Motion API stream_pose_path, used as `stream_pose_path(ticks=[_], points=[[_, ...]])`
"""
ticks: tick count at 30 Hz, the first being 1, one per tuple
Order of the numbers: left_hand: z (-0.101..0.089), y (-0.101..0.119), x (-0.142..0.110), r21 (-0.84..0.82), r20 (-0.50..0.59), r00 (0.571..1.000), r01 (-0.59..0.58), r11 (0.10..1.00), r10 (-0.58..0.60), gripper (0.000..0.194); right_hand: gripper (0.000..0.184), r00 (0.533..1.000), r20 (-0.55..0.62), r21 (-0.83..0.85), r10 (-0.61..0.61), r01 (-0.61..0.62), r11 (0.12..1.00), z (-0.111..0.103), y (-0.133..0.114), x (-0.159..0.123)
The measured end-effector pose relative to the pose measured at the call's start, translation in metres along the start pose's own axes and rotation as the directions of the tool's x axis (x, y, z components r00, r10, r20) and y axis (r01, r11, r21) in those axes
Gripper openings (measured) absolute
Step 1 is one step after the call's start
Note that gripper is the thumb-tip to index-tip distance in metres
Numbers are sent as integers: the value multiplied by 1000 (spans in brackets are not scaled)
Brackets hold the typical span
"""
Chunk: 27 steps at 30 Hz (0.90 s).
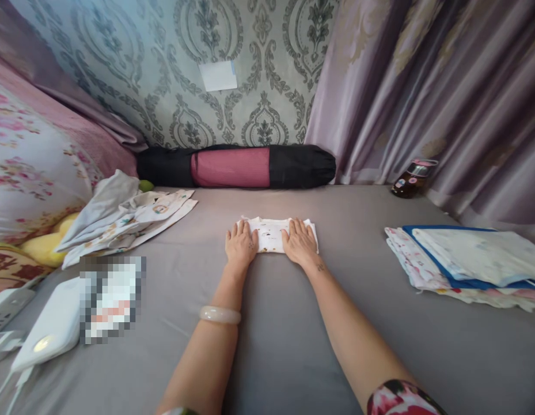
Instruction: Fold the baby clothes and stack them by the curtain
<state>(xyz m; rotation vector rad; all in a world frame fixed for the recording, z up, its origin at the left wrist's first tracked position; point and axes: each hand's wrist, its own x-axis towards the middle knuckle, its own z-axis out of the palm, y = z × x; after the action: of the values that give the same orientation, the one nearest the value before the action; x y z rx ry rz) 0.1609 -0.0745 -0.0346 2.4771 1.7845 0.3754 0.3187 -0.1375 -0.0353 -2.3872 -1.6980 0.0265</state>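
Observation:
A small white printed cloth (pixel 271 233), folded into a flat rectangle, lies on the grey sheet (pixel 293 346) in the middle. My left hand (pixel 240 245) rests flat on its left end, fingers stretched out. My right hand (pixel 299 242) lies flat on its right end, fingers also extended. A pale bangle (pixel 220 314) circles my left wrist. Neither hand grips anything.
A loose heap of white and printed cloths (pixel 129 216) lies at the left. A folded stack with a blue-edged cloth (pixel 466 262) sits at the right. A black and pink roll (pixel 235 166) lies along the wall. A dark jar (pixel 412 180) stands by the curtain. White devices (pixel 46 328) lie front left.

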Motion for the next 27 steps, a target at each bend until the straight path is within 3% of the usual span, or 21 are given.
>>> stream_pose_path(ticks=[6,16,23,27], points=[[-2,-14,0,-2,33,998,53,999,-53,54,61,998,6,-33,64,-64,997,-5,11,0],[-5,-17,-1,-8,22,997,81,997,-81,52,59,979,-22,-31,204,-205,978,-8,23,1],[-4,-20,0,-15,-28,998,53,998,-53,50,58,985,8,-12,175,-175,985,-13,23,1],[-12,-11,0,-21,-164,985,-58,998,54,48,56,997,-55,11,48,-47,999,-21,12,-1]])
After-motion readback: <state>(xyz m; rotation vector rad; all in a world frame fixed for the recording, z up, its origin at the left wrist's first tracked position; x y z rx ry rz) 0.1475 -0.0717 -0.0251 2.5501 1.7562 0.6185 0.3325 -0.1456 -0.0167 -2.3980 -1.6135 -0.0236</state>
